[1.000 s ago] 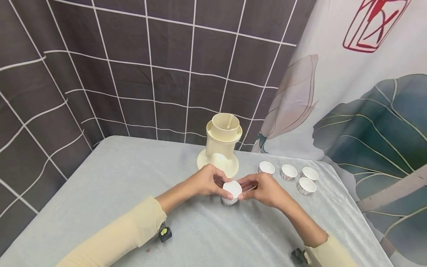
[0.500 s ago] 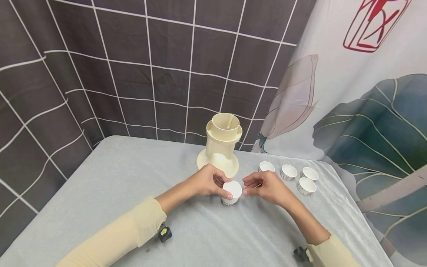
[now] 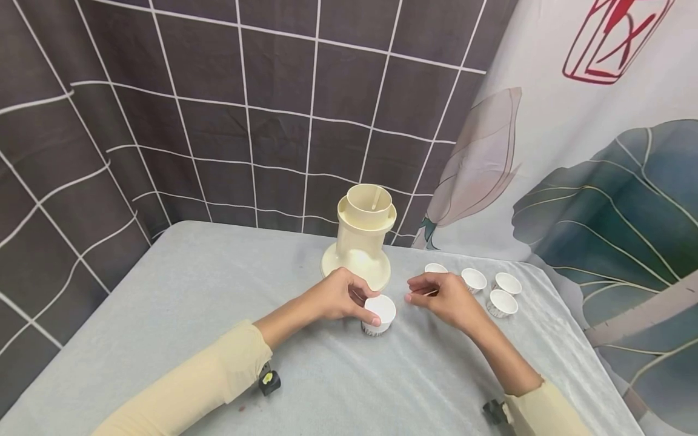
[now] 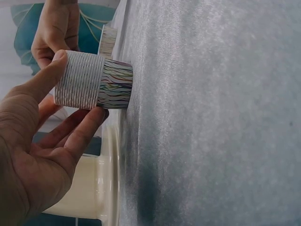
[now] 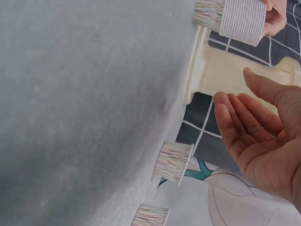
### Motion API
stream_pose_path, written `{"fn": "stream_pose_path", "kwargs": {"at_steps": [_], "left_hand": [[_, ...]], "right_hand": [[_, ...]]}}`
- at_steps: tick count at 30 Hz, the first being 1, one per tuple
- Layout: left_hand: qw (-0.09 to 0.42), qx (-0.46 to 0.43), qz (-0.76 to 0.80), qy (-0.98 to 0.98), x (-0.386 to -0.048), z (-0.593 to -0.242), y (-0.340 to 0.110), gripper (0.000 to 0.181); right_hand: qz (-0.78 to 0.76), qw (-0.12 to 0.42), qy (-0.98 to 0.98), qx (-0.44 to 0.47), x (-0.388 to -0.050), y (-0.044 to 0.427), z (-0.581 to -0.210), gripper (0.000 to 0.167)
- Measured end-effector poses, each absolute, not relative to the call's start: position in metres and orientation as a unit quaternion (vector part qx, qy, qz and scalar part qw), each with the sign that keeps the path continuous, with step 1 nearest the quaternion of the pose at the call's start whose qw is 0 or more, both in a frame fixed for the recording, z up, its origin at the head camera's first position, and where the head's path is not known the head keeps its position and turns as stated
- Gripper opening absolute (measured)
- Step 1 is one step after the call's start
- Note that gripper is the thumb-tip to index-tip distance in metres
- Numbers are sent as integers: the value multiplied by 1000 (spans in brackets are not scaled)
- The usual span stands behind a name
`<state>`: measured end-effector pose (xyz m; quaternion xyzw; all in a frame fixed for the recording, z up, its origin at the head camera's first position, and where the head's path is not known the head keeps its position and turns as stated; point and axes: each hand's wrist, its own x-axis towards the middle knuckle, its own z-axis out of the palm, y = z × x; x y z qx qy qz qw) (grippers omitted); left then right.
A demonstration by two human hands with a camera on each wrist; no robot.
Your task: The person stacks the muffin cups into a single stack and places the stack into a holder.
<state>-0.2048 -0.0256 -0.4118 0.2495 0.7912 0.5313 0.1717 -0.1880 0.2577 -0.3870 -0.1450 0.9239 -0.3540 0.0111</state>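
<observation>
My left hand (image 3: 340,297) grips a stack of nested white paper cups (image 3: 380,313) between thumb and fingers. Seen from the left wrist, the stack (image 4: 80,80) has many close rims and a coloured line pattern on its lowest cup, which stands on the cloth. To the right of the stack, apart from it, my right hand (image 3: 449,301) holds nothing; its thumb and fingers are parted and slightly bent in the right wrist view. Just behind this hand is a single cup (image 3: 435,267), partly hidden by it.
A cream cylindrical holder (image 3: 364,242) with a round base stands behind my left hand. Three more single cups stand at the right: one at the back (image 3: 474,280), one farther right (image 3: 508,283) and one nearer (image 3: 501,303). Grey cloth (image 3: 218,272) covers the table.
My right hand has let go of the stack's right side and moved away to the right and slightly back. My left hand and the stack have stayed in place.
</observation>
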Motion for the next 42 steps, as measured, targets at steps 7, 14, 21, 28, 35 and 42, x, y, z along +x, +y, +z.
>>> {"fn": "stream_pose_path", "kwargs": {"at_steps": [7, 14, 21, 28, 35, 42], "left_hand": [[173, 251, 530, 791, -205, -412, -25, 42], [175, 250, 537, 787, -206, -413, -26, 41], [176, 251, 542, 783, -206, -414, -26, 41], [176, 247, 541, 784, -206, -413, -26, 42], [178, 244, 540, 786, -205, -412, -26, 42], [177, 245, 543, 784, -206, -413, -26, 41]], "right_hand": [[-352, -10, 926, -138, -190, 262, -388, 33], [-343, -18, 932, -120, -192, 266, -389, 34], [-323, -36, 940, -104, -194, 269, -391, 36], [-316, -56, 943, -85, -198, 275, -394, 35], [-305, -60, 948, -71, -200, 279, -395, 36], [-268, -76, 959, -61, -202, 281, -397, 36]]}}
